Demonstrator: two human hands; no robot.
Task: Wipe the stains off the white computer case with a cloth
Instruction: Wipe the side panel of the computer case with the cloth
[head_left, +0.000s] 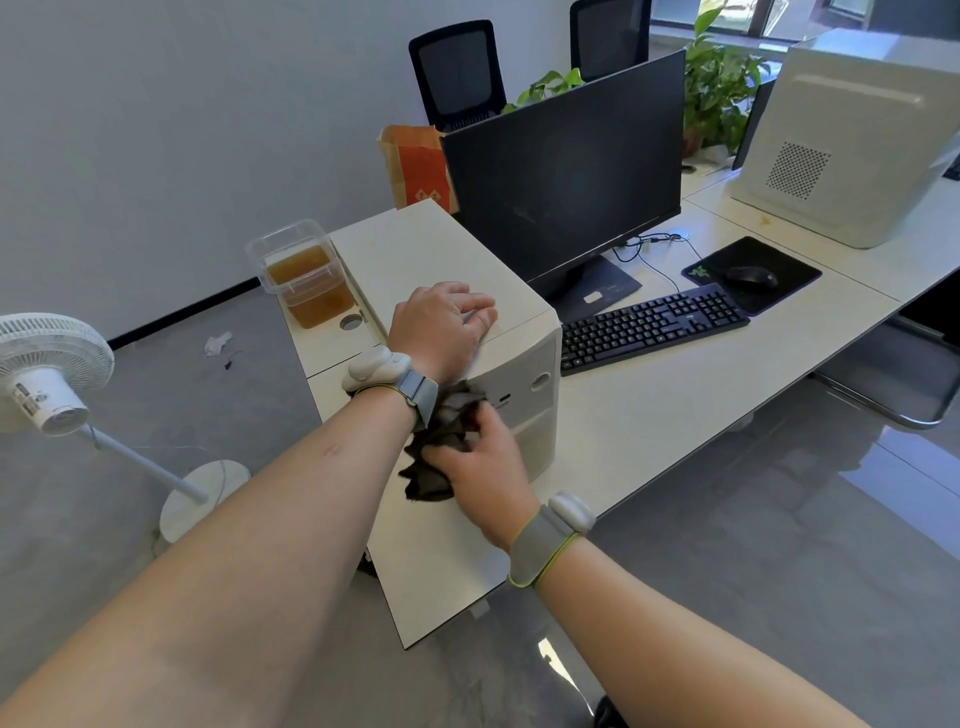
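The white computer case (431, 249) stands on the left end of the desk, its front panel facing me. My left hand (441, 319) rests on the near edge of its top, fingers curled over the edge. Just below that, my right hand (480, 454) grips a crumpled dark cloth (441, 441) and presses it against the case's front panel, left of the power button. Part of the cloth is hidden behind my left wrist.
A clear tub of amber liquid (306, 280) stands left of the case. To the right are a black monitor (566, 176), keyboard (654, 325), mouse on a pad (753, 275) and a second white case (852, 140). A white fan (52, 369) stands on the floor at left.
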